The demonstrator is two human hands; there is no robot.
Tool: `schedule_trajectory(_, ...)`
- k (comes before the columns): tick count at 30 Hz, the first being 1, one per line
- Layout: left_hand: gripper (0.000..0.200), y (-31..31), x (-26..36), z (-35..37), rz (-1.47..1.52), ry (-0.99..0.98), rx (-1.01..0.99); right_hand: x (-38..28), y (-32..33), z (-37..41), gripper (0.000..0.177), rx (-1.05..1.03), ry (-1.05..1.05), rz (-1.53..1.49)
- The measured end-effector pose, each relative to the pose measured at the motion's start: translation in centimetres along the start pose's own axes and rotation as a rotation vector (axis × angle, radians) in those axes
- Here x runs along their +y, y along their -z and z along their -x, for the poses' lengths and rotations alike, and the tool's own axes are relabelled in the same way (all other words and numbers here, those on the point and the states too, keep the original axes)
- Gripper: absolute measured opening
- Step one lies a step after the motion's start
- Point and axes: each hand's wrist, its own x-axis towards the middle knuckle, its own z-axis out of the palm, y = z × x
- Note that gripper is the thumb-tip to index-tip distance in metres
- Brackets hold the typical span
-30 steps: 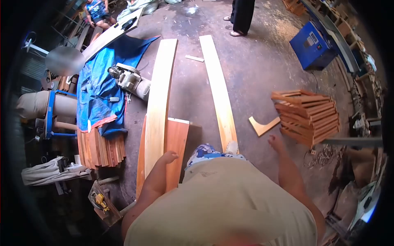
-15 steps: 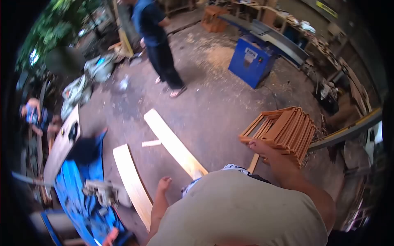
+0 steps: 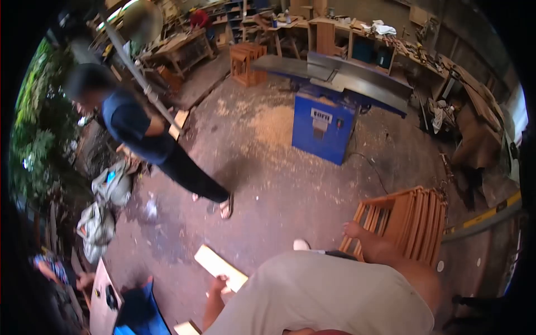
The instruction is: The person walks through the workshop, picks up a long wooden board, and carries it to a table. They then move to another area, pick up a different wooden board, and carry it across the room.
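Observation:
My left hand (image 3: 219, 283) is low in the view, over the near part of a pale wooden board (image 3: 215, 263) on the floor; its fingers look curled, but whether they touch the board cannot be made out. At the right, my right hand (image 3: 352, 229) reaches to the left edge of a stack of reddish-brown wooden frames (image 3: 410, 218). Its fingers are small and blurred, and their hold on the frame is unclear. The end of a second pale board (image 3: 187, 328) shows at the bottom edge.
A blue machine (image 3: 321, 128) stands ahead on the shavings-strewn floor. A person in dark clothes (image 3: 142, 131) stands at the left. Sacks (image 3: 97, 226), a blue tarp (image 3: 148, 312) and a seated person (image 3: 53, 271) are lower left. Workbenches (image 3: 178, 47) line the back.
The view has tilted up, bringing the back benches into sight and pushing the boards lower. My left hand now overlaps the longer board; my right hand remains at the frames.

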Motion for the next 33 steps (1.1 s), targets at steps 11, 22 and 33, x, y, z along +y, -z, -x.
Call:
schedule_trajectory(11,0.032,7.6,11.9,-33.8,0.407,0.234,-0.274,3.1,32.3,-45.1,0.042,0.215,-0.237,-0.937)
schedule_trajectory(22,0.034,44.0,38.3,-89.7,0.424,-0.242,-0.095,15.0,53.1,-73.5,0.045,0.177,-0.331,-1.022)
schedule_trajectory(33,0.032,42.2,24.1,-111.8,0.057,0.151,-0.097,25.2,71.2,-120.6,0.038,0.159,0.152,-1.138)
